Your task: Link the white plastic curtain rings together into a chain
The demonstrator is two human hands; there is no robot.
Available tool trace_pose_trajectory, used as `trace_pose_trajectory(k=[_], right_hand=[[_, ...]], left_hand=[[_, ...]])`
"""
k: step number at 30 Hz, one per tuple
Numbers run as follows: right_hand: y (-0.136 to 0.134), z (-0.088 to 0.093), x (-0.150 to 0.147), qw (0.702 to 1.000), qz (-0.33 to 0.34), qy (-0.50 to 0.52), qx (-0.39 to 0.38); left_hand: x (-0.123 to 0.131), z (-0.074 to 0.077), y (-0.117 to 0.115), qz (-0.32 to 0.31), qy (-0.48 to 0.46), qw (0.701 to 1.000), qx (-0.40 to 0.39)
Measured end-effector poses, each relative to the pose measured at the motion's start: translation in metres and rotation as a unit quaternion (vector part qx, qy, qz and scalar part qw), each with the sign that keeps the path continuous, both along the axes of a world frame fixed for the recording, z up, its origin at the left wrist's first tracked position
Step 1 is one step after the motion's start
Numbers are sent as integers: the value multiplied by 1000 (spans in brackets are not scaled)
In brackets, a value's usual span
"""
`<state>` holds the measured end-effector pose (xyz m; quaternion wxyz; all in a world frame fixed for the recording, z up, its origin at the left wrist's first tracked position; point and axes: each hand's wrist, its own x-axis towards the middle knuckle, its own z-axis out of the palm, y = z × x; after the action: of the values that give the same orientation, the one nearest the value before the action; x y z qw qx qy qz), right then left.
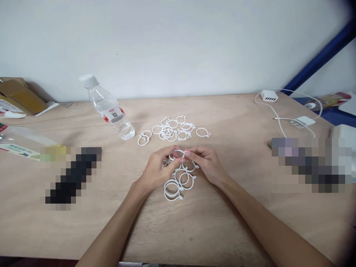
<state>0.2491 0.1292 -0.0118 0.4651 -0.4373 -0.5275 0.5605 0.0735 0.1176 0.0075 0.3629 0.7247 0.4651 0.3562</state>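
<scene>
left grip (158, 170), right grip (208, 165): clamped together on white plastic curtain ring (176, 154) | risk: thin ring slipping from fingertips onto loose rings (164, 189) below

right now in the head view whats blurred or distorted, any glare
Head view: a pixelated patch at left and another at right hide parts of the table; the top right corner darkens; the wide lens bows the table's edges; light is soft, shadows faint

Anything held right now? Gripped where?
Yes: a white plastic curtain ring, pinched at its rim by the fingertips of the left hand and right hand.
</scene>
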Motion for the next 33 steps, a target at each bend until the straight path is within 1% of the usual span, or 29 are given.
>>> trace_pose_trajectory(k=[3, 6, 9, 11, 13, 15, 16, 17, 18, 20, 23, 25, 28, 30, 31, 33], right_hand=[[0, 1, 1, 1000, 7, 1, 4], [1, 1, 1, 1000, 8, -2, 10], [0, 1, 0, 1000, -7, -13, 21], [-2, 0, -2, 999, -18, -29, 28], [-4, -1, -3, 997, -16, -58, 43], [-6, -2, -5, 993, 3, -85, 78], [-6, -2, -5, 991, 13, -92, 97], [-7, -2, -5, 989, 18, -95, 112], [-7, -2, -5, 988, 19, -95, 121], [-6, -2, -5, 988, 6, -99, 122], [-4, -5, -5, 987, -18, -109, 118], [-4, -7, -5, 987, -25, -105, 117], [-3, -9, -5, 988, -31, -101, 115], [-3, -10, -5, 988, -39, -103, 106], [-3, -10, -5, 989, -44, -106, 96], [-3, -10, -5, 991, -53, -104, 67]], left_hand=[[0, 2, -1, -6, -7, 1000, -5], [1, 3, -2, -6, 8, 1000, 4], [-2, 0, 0, 16, 19, 999, 26], [-7, -4, 4, 47, 36, 996, 66], [-16, -9, 10, 121, 68, 984, 115], [-26, -15, 17, 237, 124, 953, 145], [-32, -18, 20, 291, 158, 932, 148], [-37, -21, 23, 329, 190, 913, 144], [-41, -24, 25, 346, 216, 903, 136], [-47, -29, 28, 340, 237, 903, 115], [-51, -32, 30, 312, 228, 916, 103], [-52, -33, 30, 311, 224, 917, 107], [-51, -29, 29, 316, 214, 916, 126], [-50, -24, 28, 313, 193, 916, 159], [-48, -21, 26, 302, 178, 920, 178], [-44, -15, 23, 249, 147, 934, 209]])
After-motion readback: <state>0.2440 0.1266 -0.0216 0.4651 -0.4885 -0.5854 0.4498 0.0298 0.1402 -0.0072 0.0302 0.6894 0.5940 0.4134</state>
